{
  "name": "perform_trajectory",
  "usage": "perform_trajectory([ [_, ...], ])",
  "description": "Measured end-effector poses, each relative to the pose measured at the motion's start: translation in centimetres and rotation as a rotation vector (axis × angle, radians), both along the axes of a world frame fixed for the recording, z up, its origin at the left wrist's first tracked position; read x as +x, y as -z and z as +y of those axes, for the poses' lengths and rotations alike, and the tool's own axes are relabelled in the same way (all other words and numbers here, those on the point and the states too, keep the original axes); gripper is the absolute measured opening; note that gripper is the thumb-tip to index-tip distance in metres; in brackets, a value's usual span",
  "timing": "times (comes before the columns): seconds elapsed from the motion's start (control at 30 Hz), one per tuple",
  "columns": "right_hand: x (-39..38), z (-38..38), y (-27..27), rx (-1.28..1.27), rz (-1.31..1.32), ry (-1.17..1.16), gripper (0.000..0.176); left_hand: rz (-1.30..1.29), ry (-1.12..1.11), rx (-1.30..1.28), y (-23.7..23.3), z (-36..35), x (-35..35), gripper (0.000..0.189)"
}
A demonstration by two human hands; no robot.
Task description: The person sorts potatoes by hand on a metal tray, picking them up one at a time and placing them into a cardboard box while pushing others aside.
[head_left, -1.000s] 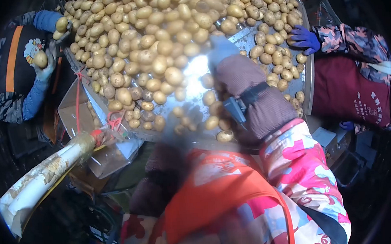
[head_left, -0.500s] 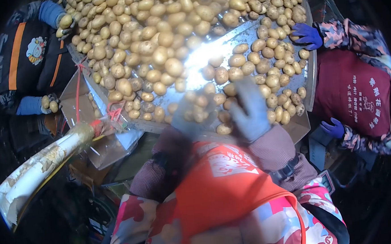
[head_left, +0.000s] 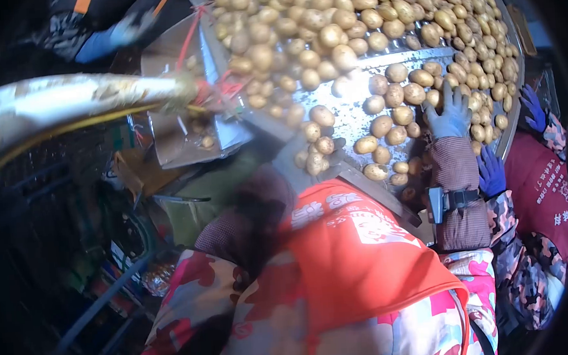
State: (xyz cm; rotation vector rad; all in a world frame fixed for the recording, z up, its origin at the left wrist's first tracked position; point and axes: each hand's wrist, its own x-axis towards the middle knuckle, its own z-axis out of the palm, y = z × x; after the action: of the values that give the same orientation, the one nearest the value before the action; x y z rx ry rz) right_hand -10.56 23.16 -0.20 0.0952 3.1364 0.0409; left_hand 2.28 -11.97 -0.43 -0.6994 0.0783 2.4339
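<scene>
My left hand (head_left: 288, 163), in a grey glove, is cupped around several potatoes (head_left: 313, 151) at the table's near edge. It is a little blurred and in shadow. Farther right, my gloved right hand (head_left: 449, 118) reaches onto the metal table (head_left: 353, 102). Its fingers are spread and touch the loose potatoes (head_left: 414, 94) there; no potato shows in its grip. A black band with a buckle (head_left: 453, 199) goes round my right sleeve.
A large potato heap (head_left: 378, 19) covers the table's far side. Left of it hang a cardboard chute (head_left: 171, 135) and a thick white tube (head_left: 78, 102). A co-worker's purple-gloved hands (head_left: 492, 172) are close by on the right; another person's blue sleeve (head_left: 100, 44) is at upper left.
The view has swung, so the table sits farther right. My left hand has drawn back to the edge with potatoes in it. My right hand has reached farther over the table, fingers spreading.
</scene>
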Motion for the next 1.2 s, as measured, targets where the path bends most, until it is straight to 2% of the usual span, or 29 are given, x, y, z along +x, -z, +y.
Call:
perform_trajectory([
  [0.07,-0.2,-3.9,-0.2,-0.052,0.140,-0.122,0.063,-0.081,-0.038,-0.047,-0.4,-1.3,0.9,0.035],
  [0.13,1.8,-11.7,-4.6,-0.102,-0.255,-0.330,0.054,-0.087,-0.083,-0.022,0.0,-2.8,2.6,0.040],
  [0.17,4.5,-12.0,-0.9,-0.063,-0.111,-0.581,0.055,-0.104,-0.108,-0.027,0.1,-3.6,3.5,0.043],
  [0.2,5.6,-12.1,-0.8,-0.204,-0.012,-0.814,0.055,-0.147,-0.143,-0.072,0.1,-4.3,4.8,0.044],
  [0.23,5.6,-11.7,-0.2,-0.236,-0.009,-0.763,0.055,-0.188,-0.180,-0.117,0.1,-4.9,6.1,0.045],
  [0.3,4.6,-10.2,0.2,-0.263,-0.021,-0.604,0.054,-0.103,-0.305,0.010,-0.2,-7.4,8.8,0.045],
  [0.37,3.5,-8.0,-0.2,-0.254,-0.047,-0.384,0.055,-0.279,-0.495,0.006,-3.1,-9.5,12.4,0.045],
  [0.4,3.0,-7.4,-0.6,-0.119,0.093,-0.494,0.053,-0.366,-0.644,0.119,-3.3,-10.8,14.3,0.044],
  [0.43,2.4,-8.7,-2.2,-0.021,0.017,-0.411,0.051,-0.451,-0.793,0.234,-3.2,-12.3,16.3,0.044],
  [0.47,2.0,-10.1,-3.5,0.077,-0.059,-0.326,0.048,-0.431,-0.882,0.217,-2.4,-14.3,18.8,0.041],
  [0.5,1.7,-10.3,-2.5,-0.090,0.232,-0.501,0.047,-0.355,-0.934,0.101,-0.9,-16.6,21.8,0.039],
  [0.53,0.6,-13.3,-3.3,-0.152,0.101,-0.598,0.053,-0.226,-0.988,-0.001,1.1,-19.3,25.2,0.037],
  [0.57,0.9,-16.2,-2.3,-0.325,0.357,-0.811,0.058,-0.165,-1.056,-0.067,2.3,-21.4,27.8,0.035],
  [0.6,1.7,-20.5,-3.8,-0.356,0.272,-0.890,0.058,-0.024,-1.100,-0.084,2.9,-23.3,29.8,0.031],
  [0.63,2.6,-24.9,-5.4,-0.390,0.179,-0.965,0.058,-0.312,-1.260,-0.398,-2.1,-23.2,27.3,0.033],
  [0.67,3.3,-27.7,-4.9,-0.327,0.195,-1.032,0.053,-0.325,-1.351,-0.370,-0.2,-26.3,29.0,0.040],
  [0.7,3.4,-29.4,-3.4,-0.242,0.123,-1.052,0.047,-0.537,-1.380,-0.459,0.5,-28.5,30.4,0.045],
  [0.73,3.6,-31.0,-2.8,-0.055,-0.028,-1.004,0.041,-0.752,-1.395,-0.546,0.8,-29.9,31.3,0.050],
  [0.83,2.3,-31.9,-2.9,-0.029,-0.078,-1.011,0.035,-0.933,-1.143,-0.577,1.1,-31.1,31.8,0.053],
  [0.87,2.3,-31.8,-2.3,-0.044,-0.066,-1.003,0.033,-0.661,-0.949,-0.670,3.8,-31.1,32.5,0.053],
  [0.93,2.9,-31.9,-1.6,-0.063,-0.068,-0.965,0.030,-0.232,-0.594,-0.700,0.0,-27.1,27.8,0.054],
  [1.0,2.9,-32.2,-1.5,-0.086,-0.067,-0.896,0.027,-0.370,-0.474,-0.545,0.3,-23.6,22.5,0.051],
  [1.03,2.8,-31.8,-1.4,-0.132,0.018,-0.946,0.029,-0.257,-0.346,-0.559,-2.4,-21.5,19.2,0.050],
  [1.07,2.9,-31.2,-1.3,-0.202,0.050,-0.889,0.031,-0.172,-0.256,-0.643,-3.6,-19.2,16.4,0.048],
  [1.1,3.4,-30.7,-1.2,-0.273,0.081,-0.833,0.034,-0.175,-0.152,-0.583,-2.7,-18.0,14.3,0.047],
  [1.17,5.6,-30.0,-3.2,-0.465,0.184,-0.737,0.044,-0.006,-0.074,-0.519,-3.8,-14.9,10.9,0.046],
  [1.2,6.5,-29.2,-3.6,-0.585,0.244,-0.807,0.046,0.000,-0.098,-0.424,-3.7,-13.5,9.7,0.045],
])
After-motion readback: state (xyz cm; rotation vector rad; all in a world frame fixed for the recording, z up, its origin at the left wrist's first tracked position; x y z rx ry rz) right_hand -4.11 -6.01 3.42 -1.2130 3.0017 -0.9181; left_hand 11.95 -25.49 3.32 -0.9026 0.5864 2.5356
